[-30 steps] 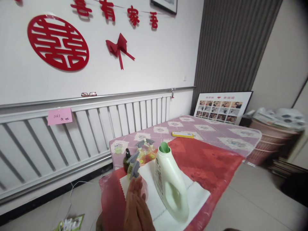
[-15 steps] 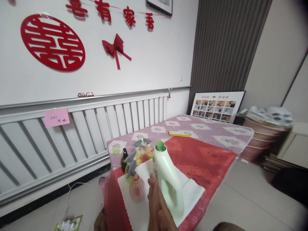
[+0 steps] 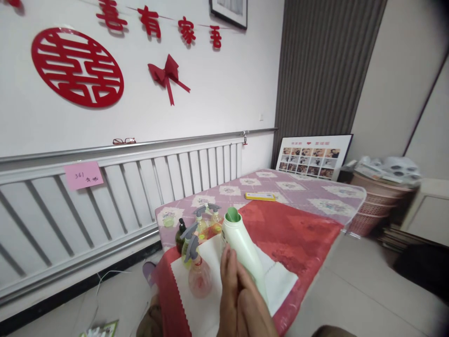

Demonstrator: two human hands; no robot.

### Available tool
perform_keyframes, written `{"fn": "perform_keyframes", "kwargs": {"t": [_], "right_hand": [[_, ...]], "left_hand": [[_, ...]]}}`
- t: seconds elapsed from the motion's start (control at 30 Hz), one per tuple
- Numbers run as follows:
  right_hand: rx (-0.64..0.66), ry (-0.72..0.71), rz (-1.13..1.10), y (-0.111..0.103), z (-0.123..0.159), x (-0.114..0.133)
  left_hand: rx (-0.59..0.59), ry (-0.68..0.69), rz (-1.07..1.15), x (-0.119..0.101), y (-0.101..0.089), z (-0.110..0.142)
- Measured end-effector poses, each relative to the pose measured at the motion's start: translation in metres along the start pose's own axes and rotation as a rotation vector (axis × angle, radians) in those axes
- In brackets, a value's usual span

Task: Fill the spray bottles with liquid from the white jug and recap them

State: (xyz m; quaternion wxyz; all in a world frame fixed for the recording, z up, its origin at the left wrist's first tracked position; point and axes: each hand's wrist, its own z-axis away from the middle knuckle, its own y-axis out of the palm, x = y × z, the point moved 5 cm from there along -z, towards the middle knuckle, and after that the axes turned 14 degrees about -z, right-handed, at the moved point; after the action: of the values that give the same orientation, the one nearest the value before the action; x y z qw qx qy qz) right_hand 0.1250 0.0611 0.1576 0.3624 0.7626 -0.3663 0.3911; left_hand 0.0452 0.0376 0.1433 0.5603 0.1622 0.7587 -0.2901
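Note:
Palm to palm, my left hand [image 3: 228, 290] and my right hand [image 3: 253, 306] meet low in the middle of the view. Their fingers are stretched out straight, and I see nothing held between them. Just behind stands a pale green detergent jug [image 3: 242, 243] without a cap, a green spout in its mouth; my hands hide part of it, and whether they touch it I cannot tell. A pink spray bottle [image 3: 199, 278] is left of my hands on a white cloth [image 3: 180, 285]. Behind it are more spray bottles [image 3: 200, 224] and a dark pump bottle [image 3: 180, 236].
The table has a purple patterned cover [image 3: 238, 180] and a red cloth [image 3: 298, 229] over it. A yellow box [image 3: 260, 196] lies farther back. A white radiator [image 3: 140, 192] runs along the left wall. Pink baskets [image 3: 368, 206] are stacked at the right.
My joined hands have come up slightly and to the right, covering more of the jug's handle. The view has shifted a little. Bottles and cloths stay in place.

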Motion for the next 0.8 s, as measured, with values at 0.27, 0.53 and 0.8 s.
{"fn": "perform_keyframes", "kwargs": {"t": [0.27,0.53,0.8], "right_hand": [[-0.288,0.082,-0.369,-0.031,-0.074,0.025],[-0.267,0.031,-0.279,-0.031,-0.091,0.017],[-0.179,0.055,-0.225,-0.027,-0.099,0.005]], "left_hand": [[0.162,0.091,0.404,-0.043,-0.014,-0.054],[0.043,0.073,0.385,-0.038,-0.018,-0.093],[0.091,0.068,0.442,-0.039,-0.006,-0.094]]}}
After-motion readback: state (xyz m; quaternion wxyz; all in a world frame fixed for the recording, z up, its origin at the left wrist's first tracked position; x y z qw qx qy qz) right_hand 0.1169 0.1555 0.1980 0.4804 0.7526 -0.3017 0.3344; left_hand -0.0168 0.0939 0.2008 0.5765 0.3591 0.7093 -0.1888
